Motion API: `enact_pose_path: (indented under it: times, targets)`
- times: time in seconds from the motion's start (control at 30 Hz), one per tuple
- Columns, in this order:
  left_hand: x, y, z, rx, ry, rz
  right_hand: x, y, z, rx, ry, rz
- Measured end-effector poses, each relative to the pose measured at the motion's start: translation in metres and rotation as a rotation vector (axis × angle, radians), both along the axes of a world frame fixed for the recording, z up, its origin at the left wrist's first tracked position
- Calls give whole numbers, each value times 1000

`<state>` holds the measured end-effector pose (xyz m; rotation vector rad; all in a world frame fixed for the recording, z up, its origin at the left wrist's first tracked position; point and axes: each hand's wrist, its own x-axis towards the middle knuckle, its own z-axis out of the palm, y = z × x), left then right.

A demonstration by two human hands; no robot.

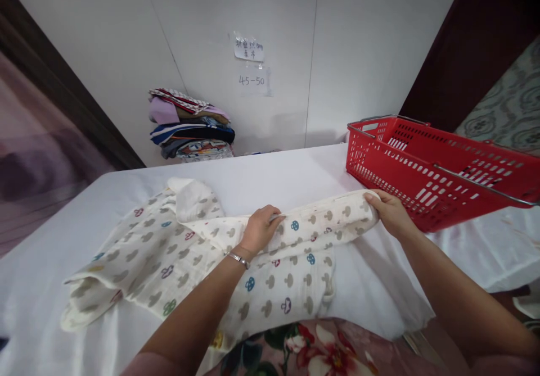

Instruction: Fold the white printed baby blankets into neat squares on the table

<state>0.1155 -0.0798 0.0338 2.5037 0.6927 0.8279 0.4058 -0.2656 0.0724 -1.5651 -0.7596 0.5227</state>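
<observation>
A white cloth with a mushroom print (160, 247) lies partly spread over the white-covered table, bunched and folded at its left end. My left hand (262, 227) pinches the upper edge of the cloth near its middle; a bracelet circles that wrist. At the right end, my right hand (390, 213) grips a folded corner, thumb on top, and this strip is stretched between both hands. The lower part of the cloth hangs toward my lap.
A red plastic basket (388, 165) with metal handles stands on the right of the table (270, 176). Folded cloths (192, 131) are stacked at the back left against the wall. Paper labels (253, 81) are stuck on the wall.
</observation>
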Motion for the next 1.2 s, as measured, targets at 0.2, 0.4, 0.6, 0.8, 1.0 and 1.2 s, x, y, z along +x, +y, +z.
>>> enact_pose_path:
  times: [0.2, 0.4, 0.6, 0.8, 1.0, 1.2]
  targets:
    - [-3, -3, 4, 89, 109, 15, 0, -1, -1, -12, -57, 10]
    - [-7, -2, 8, 29, 78, -4, -2, -2, -1, 1, -23, 13]
    - [-9, -1, 6, 60, -7, -132, 5, -2, -7, -11, -50, 6]
    - [-9, -2, 3, 156, 95, -88, 7, -1, -12, -9, -40, 25]
    - [-9, -4, 0, 181, 129, -18, 4, 1, -13, 3, 11, 11]
    - [-13, -7, 0, 190, 210, -3, 3, 3, -16, -24, -8, 22]
